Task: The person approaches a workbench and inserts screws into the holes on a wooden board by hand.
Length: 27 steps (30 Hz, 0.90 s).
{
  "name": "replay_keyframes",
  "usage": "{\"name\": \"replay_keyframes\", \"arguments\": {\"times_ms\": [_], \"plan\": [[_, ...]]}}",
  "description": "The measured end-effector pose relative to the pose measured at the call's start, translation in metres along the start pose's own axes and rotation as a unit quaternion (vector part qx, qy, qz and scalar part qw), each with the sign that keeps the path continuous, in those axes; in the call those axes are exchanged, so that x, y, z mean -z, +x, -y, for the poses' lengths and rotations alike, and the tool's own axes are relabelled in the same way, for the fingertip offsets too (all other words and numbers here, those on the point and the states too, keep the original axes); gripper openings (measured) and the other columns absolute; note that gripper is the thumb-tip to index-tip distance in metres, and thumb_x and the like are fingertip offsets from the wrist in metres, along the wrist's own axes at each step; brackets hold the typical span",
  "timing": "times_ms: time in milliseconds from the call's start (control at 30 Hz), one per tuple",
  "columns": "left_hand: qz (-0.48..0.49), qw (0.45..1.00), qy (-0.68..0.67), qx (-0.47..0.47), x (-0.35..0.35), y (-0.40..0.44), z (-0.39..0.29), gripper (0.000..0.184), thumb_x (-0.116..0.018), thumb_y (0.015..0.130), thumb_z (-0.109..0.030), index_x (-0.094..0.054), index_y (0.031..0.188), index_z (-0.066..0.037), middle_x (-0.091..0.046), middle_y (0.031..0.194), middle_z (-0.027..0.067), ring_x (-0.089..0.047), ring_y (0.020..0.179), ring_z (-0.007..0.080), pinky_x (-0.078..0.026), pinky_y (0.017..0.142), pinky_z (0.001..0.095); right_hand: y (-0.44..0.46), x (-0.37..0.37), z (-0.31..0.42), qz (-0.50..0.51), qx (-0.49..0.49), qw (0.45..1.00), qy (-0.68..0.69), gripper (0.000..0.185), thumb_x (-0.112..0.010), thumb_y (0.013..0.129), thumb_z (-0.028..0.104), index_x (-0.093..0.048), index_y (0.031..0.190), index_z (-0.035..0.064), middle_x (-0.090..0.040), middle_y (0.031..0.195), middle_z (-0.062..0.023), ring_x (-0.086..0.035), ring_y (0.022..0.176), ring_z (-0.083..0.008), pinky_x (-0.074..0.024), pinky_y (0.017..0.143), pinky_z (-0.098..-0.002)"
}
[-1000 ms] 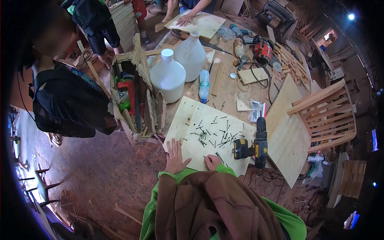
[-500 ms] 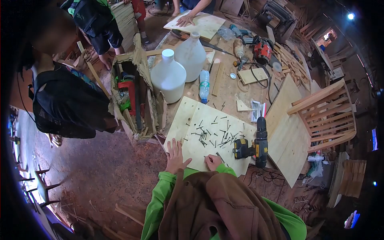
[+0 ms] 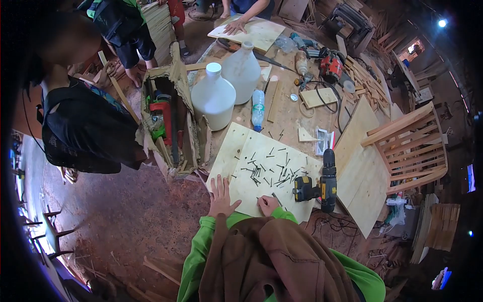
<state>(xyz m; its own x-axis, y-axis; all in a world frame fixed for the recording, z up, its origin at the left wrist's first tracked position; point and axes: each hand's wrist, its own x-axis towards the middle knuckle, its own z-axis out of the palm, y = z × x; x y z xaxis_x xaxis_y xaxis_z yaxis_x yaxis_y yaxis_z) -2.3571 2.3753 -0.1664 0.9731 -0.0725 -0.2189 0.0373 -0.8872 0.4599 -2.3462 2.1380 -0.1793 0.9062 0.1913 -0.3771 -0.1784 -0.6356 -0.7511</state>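
Observation:
My left hand (image 3: 220, 198) lies flat with spread fingers on the lower left of a pale plywood board (image 3: 229, 151). To its right, near the board's front edge, my right hand (image 3: 268, 204) has its fingers curled together; what they hold, if anything, is too small to name. A dark thin tool (image 3: 278, 199) lies beside that hand. Several dark screws (image 3: 256, 173) are scattered over the middle of the board. A yellow and black cordless drill (image 3: 328, 181) rests at the board's right edge.
Two white jugs (image 3: 213, 98) and a water bottle (image 3: 258, 108) stand behind the board. A torn box (image 3: 196, 136) of tools is at left, near a person (image 3: 85, 126) holding a wood strip. Another person's hand (image 3: 235, 26) presses a far board. A slatted chair (image 3: 410, 146) stands right.
The other person's hand on the far board has shifted slightly. My two hands have stayed in nearly the same places on the board.

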Motion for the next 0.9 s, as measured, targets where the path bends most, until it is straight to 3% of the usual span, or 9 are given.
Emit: {"name": "replay_keyframes", "arguments": {"times_ms": [67,167,267,367,533,633,733,900], "plan": [[-0.023,1.0,-0.004,-0.014,-0.005,0.0,0.003,0.111,-0.067,0.079,-0.059,-0.012,0.153,0.002,-0.002,0.161,0.023,0.004,0.148,0.0464,-0.037,0.106,0.0626,0.001,0.0,-0.003,0.002,-0.001,1.0,-0.009,0.028,-0.055,0.093,0.024,-0.069,0.079,0.0042,-0.06,0.061,-0.0075,-0.051,0.054,-0.0136,-0.0423,0.055,-0.0307],[-0.023,0.999,-0.017,-0.019,-0.006,-0.001,0.005,0.11,-0.067,0.08,-0.059,-0.012,0.154,0.002,-0.002,0.161,0.0231,0.005,0.148,0.0467,-0.037,0.105,0.0629,0.001,-0.001,-0.004,-0.002,0.007,1.0,0.011,0.03,-0.055,0.093,0.026,-0.068,0.08,0.0024,-0.062,0.064,-0.0157,-0.057,0.056,-0.0223,-0.0464,0.058,-0.0362],[0.012,1.0,-0.021,0.008,0.005,0.0,-0.003,0.11,-0.067,0.08,-0.057,-0.01,0.154,0.002,0.0,0.161,0.0236,0.006,0.147,0.0473,-0.036,0.105,0.0641,0.002,-0.002,-0.006,-0.003,0.012,1.0,-0.004,0.028,-0.055,0.093,0.023,-0.068,0.078,0.0041,-0.061,0.062,-0.0071,-0.053,0.055,-0.0139,-0.0436,0.056,-0.0307],[0.006,1.0,-0.028,-0.005,-0.003,-0.001,0.002,0.11,-0.068,0.081,-0.055,-0.007,0.154,0.002,0.004,0.161,0.0231,0.008,0.147,0.0471,-0.035,0.104,0.0662,0.003,-0.007,-0.016,-0.001,0.024,0.999,0.041,0.029,-0.054,0.095,0.024,-0.067,0.078,0.0046,-0.061,0.062,-0.0064,-0.053,0.056,-0.014,-0.044,0.056,-0.0305],[0.004,0.999,-0.04,-0.018,-0.004,0.0,0.005,0.111,-0.068,0.082,-0.054,-0.004,0.154,0.001,0.008,0.161,0.0221,0.01,0.147,0.0468,-0.033,0.104,0.0689,-0.002,-0.003,-0.003,0.003,0.011,1.0,0.005,0.034,-0.049,0.098,0.027,-0.065,0.079,0.0037,-0.063,0.068,-0.0156,-0.061,0.061,-0.0277,-0.0487,0.064,-0.0389],[-0.014,0.999,-0.033,-0.015,-0.003,0.0,0.002,0.111,-0.069,0.08,-0.054,-0.006,0.154,0.001,0.003,0.161,0.0232,0.007,0.147,0.0477,-0.037,0.102,0.067,0.0,-0.006,-0.002,-0.009,0.019,1.0,-0.008,0.036,-0.046,0.099,0.027,-0.064,0.079,0.0034,-0.065,0.072,-0.0188,-0.064,0.067,-0.036,-0.05,0.067,-0.0435],[-0.035,0.999,-0.017,-0.022,-0.007,-0.001,0.003,0.112,-0.07,0.079,-0.055,-0.008,0.154,0.001,0.0,0.161,0.0232,0.004,0.147,0.047,-0.041,0.101,0.0644,0.002,-0.011,-0.01,-0.036,0.064,0.997,-0.016,0.033,-0.048,0.1,0.025,-0.065,0.08,0.0046,-0.061,0.064,-0.0123,-0.058,0.057,-0.0251,-0.0471,0.06,-0.0373],[-0.034,0.999,-0.005,-0.004,-0.006,0.0,0.001,0.113,-0.07,0.077,-0.056,-0.009,0.155,-0.001,-0.002,0.162,0.0207,0.003,0.148,0.0445,-0.042,0.101,0.062,-0.001,-0.007,-0.006,-0.021,0.049,0.999,-0.01,0.031,-0.048,0.1,0.025,-0.065,0.082,0.0053,-0.061,0.064,-0.012,-0.058,0.058,-0.0255,-0.0467,0.06,-0.0372]]}}
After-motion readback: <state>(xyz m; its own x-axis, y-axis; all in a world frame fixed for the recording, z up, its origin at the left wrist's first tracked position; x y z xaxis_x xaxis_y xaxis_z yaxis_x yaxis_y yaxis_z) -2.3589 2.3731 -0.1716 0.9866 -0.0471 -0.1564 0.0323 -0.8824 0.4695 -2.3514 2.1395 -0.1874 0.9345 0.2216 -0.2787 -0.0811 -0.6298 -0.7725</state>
